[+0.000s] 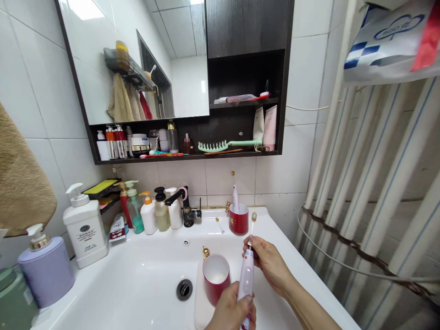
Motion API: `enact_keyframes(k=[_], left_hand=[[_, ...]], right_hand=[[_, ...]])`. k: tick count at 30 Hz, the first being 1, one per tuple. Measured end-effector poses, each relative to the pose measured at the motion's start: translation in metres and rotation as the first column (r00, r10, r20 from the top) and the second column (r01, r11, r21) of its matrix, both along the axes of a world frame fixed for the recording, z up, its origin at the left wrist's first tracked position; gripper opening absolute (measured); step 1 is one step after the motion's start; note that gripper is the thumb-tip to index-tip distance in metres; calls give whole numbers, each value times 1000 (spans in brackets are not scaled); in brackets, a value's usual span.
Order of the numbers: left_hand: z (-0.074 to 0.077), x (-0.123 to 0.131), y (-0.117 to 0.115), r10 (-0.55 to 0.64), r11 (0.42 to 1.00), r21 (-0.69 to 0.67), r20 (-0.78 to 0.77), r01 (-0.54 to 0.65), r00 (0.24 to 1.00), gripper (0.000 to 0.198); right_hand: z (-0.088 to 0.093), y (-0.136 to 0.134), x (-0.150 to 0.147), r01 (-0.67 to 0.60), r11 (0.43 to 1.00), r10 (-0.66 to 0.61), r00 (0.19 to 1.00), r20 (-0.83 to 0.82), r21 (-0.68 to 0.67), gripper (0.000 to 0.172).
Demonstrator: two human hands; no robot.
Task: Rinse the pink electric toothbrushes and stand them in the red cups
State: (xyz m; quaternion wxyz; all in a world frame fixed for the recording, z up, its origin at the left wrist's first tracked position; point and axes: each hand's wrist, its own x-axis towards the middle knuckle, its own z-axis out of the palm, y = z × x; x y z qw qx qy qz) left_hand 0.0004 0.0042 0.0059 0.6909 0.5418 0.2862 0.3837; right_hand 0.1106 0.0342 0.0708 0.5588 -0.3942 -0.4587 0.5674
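My left hand [232, 308] is wrapped round the pale pink handle of an electric toothbrush [246, 275], held upright over the basin. At its top, my right hand [270, 261] pinches the brush head [253, 220], its bristles pointing up. A thin metal shaft shows between the handle and my right fingers. Beside my left hand a red cup [216, 293] with a white inside and a gold handle stands on a whitish tray [200, 298] in the basin. On the sink's back ledge, a second red cup [238, 224] holds another electric toothbrush [235, 197]. A loose brush head [220, 224] lies to its left.
A black faucet [187, 211] rises behind the white sink [147, 256], with its drain [184, 289] in the basin. Several pump bottles [149, 215] line the left ledge. Above hangs a dark mirror cabinet [240, 133] holding toiletries. White pipes [371, 183] run along the right wall.
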Motion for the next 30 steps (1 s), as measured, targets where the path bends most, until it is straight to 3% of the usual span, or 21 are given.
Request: enact_keyframes(k=[30], left_hand=[[-1, 1, -1, -5, 1000, -1, 29, 5, 1000, 46]], right_hand=[[0, -2, -3, -7, 1000, 7, 999, 41, 1, 26]])
